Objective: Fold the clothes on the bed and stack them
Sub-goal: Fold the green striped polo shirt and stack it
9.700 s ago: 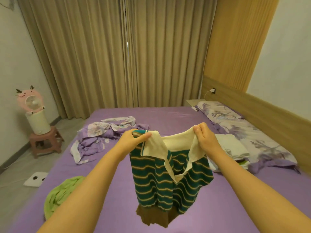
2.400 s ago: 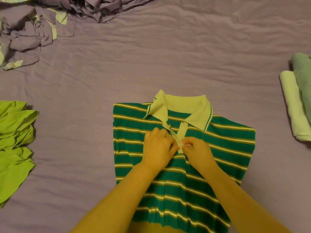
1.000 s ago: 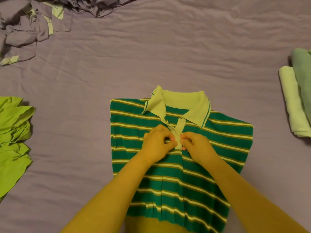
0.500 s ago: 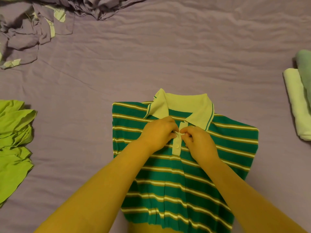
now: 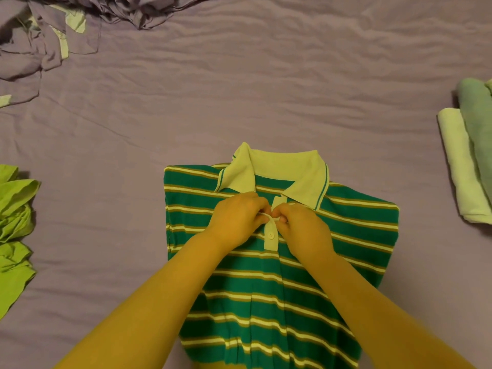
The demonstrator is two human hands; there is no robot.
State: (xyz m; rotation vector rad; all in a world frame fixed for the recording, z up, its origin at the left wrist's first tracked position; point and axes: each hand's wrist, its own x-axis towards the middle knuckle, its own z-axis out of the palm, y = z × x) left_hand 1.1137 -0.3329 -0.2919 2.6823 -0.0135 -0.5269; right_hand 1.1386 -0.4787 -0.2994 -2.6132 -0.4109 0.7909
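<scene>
Here, both hands work the shirt's placket.
Left hand (image 5: 237, 219) and right hand (image 5: 303, 230) pinch the placket (image 5: 271, 237) of the shirt (image 5: 359, 230), lying flat on the bed (image 5: 239, 97).

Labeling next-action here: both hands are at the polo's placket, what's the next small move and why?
Probably finish closing the upper button. Both hands, left hand and right hand, pinch the placket of the striped polo just above the lower button, which looks fastened. The shirt lies flat and is not yet folded.
</scene>
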